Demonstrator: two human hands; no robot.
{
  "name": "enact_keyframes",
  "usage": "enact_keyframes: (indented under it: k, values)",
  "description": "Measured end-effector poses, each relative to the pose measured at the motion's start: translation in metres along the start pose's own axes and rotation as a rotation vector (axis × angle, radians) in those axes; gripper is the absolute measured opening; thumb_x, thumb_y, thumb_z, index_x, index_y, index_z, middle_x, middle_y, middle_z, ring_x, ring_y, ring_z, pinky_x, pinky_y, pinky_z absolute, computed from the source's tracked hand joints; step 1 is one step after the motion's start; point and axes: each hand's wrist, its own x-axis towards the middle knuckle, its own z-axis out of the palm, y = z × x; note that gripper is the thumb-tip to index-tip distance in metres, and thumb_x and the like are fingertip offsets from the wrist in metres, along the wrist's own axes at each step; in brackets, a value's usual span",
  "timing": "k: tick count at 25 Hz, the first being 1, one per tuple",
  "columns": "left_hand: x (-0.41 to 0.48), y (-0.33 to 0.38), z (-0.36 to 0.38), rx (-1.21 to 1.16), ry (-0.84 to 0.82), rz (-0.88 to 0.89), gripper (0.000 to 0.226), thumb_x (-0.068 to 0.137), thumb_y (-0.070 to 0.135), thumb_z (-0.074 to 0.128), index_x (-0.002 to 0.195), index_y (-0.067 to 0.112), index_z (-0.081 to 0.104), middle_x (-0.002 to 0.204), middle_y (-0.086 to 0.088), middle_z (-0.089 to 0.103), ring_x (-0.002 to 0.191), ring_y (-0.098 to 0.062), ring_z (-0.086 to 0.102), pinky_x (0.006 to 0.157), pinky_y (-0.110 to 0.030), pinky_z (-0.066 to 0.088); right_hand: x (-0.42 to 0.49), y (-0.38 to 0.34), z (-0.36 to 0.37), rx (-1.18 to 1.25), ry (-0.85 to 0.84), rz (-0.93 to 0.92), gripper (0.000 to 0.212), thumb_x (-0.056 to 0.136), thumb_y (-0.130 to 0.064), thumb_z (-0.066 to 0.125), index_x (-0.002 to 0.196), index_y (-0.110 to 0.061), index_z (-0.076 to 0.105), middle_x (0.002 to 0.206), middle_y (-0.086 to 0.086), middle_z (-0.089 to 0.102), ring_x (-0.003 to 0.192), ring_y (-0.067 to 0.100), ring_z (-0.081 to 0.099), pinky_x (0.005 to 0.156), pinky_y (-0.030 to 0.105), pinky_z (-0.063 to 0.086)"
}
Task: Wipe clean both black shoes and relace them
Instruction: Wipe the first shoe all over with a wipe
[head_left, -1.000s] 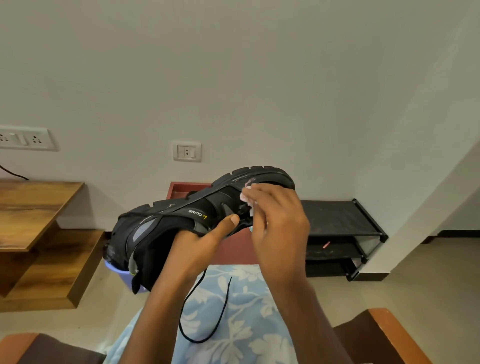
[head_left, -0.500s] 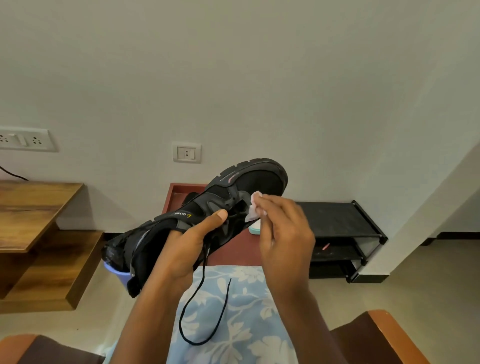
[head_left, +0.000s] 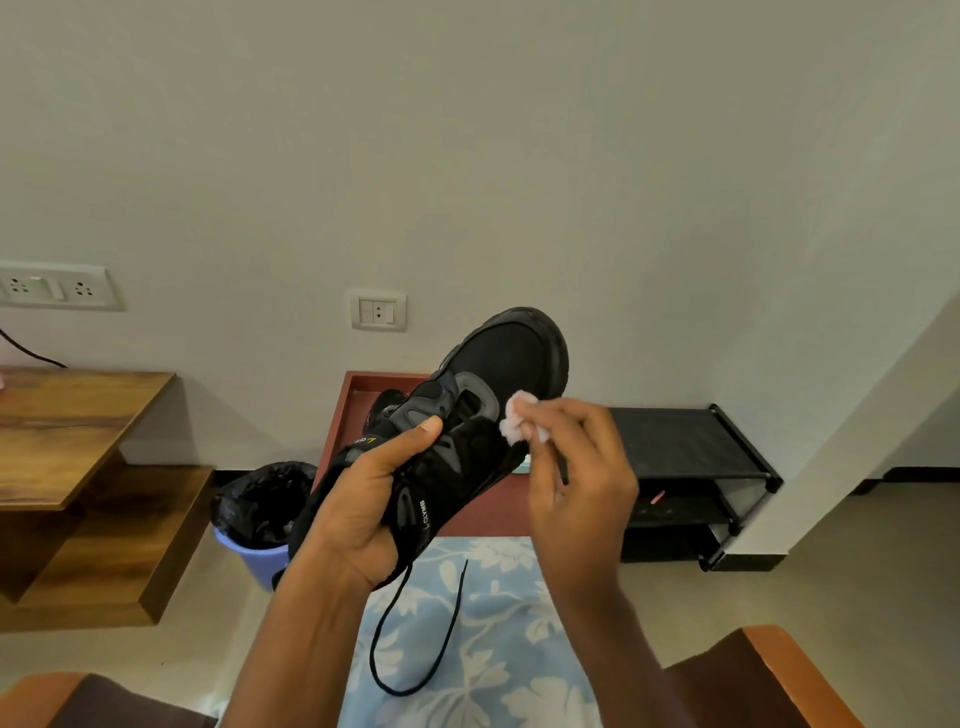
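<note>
While the left hand holds the black shoe up over the lap, toe pointing away and upward, the right hand holds a small pale wipe against its upper. Left grip: thumb laid across the near side of the eyelet panel, palm round the midfoot; fingers underneath hidden. Right grip: fingertips closed in a pinch on the wipe, which touches the shoe's right flank just beside the grey eyelet trim.

Step in hand, as I read it: wiping the upper of one shoe. To do it well: short strokes from tongue towards toe, light pressure, since so small a wipe could shred or slip out of the pinch; turn the shoe with the left wrist rather than reaching round; refold the wipe once it greys. Seams round the trim probably trap dust.

Shoe's look: matt black, chunky lugged sole, grey overlays, small white lettering on the side. Throat looks open, unlaced. A black lace hangs from under the heel end and loops across the blue floral cloth on the lap; whether one end is threaded, cannot tell. Far left corner of the red tray by the wall: a second dark shoe, partly hidden.
</note>
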Motion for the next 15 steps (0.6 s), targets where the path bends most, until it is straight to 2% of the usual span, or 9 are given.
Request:
enact_keyframes:
  k: [3,6,9,11,13,15]
  values:
    - [0.002,0.001,-0.002,-0.064,-0.004,-0.052,0.029,0.089,0.021,0.063,0.105,0.000,0.075,0.108,-0.022,0.072,0.089,-0.034,0.073,0.092,-0.043,0.053,-0.003,-0.002,0.002,0.033,-0.068,0.014,0.020,0.089,0.005,0.070,0.105,-0.005,0.076,0.102,0.005,0.068,0.092,0.016,0.067,0.080,0.026,0.057]
    - [0.005,0.000,-0.004,-0.099,-0.004,-0.057,0.029,0.087,0.019,0.065,0.108,0.001,0.074,0.107,-0.020,0.073,0.088,-0.033,0.073,0.091,-0.045,0.055,0.031,0.005,0.001,0.030,-0.048,0.027,0.019,0.089,0.004,0.070,0.102,-0.008,0.076,0.099,0.003,0.070,0.090,0.015,0.067,0.076,0.027,0.056]
    - [0.007,-0.003,-0.004,-0.155,-0.018,-0.062,0.022,0.088,0.020,0.063,0.097,0.007,0.079,0.103,-0.016,0.075,0.088,-0.031,0.073,0.095,-0.047,0.053,0.057,0.010,-0.004,0.071,-0.047,0.072,0.017,0.092,-0.004,0.071,0.105,-0.013,0.077,0.100,-0.002,0.071,0.091,0.008,0.066,0.075,0.019,0.056]
    - [0.008,-0.003,-0.004,-0.198,-0.025,-0.063,0.023,0.090,0.022,0.062,0.094,0.007,0.080,0.104,-0.015,0.075,0.089,-0.031,0.073,0.100,-0.049,0.050,0.047,0.011,-0.005,0.075,-0.088,0.076,0.016,0.091,-0.006,0.072,0.105,-0.012,0.077,0.101,-0.001,0.072,0.092,0.010,0.067,0.078,0.026,0.058]
    - [0.008,-0.002,-0.003,-0.222,-0.037,-0.050,0.026,0.092,0.023,0.060,0.093,0.006,0.080,0.103,-0.016,0.075,0.088,-0.032,0.074,0.094,-0.052,0.053,0.022,0.010,-0.006,0.082,-0.137,0.064,0.017,0.089,-0.003,0.073,0.105,-0.009,0.077,0.101,0.000,0.073,0.094,0.014,0.068,0.079,0.035,0.059]
    - [0.007,0.000,-0.003,-0.230,-0.047,-0.035,0.029,0.093,0.023,0.059,0.090,0.004,0.080,0.100,-0.017,0.075,0.083,-0.032,0.075,0.084,-0.052,0.056,0.000,0.008,-0.007,0.110,-0.163,0.024,0.020,0.086,0.002,0.074,0.103,-0.007,0.077,0.101,0.001,0.073,0.095,0.012,0.069,0.080,0.034,0.060]
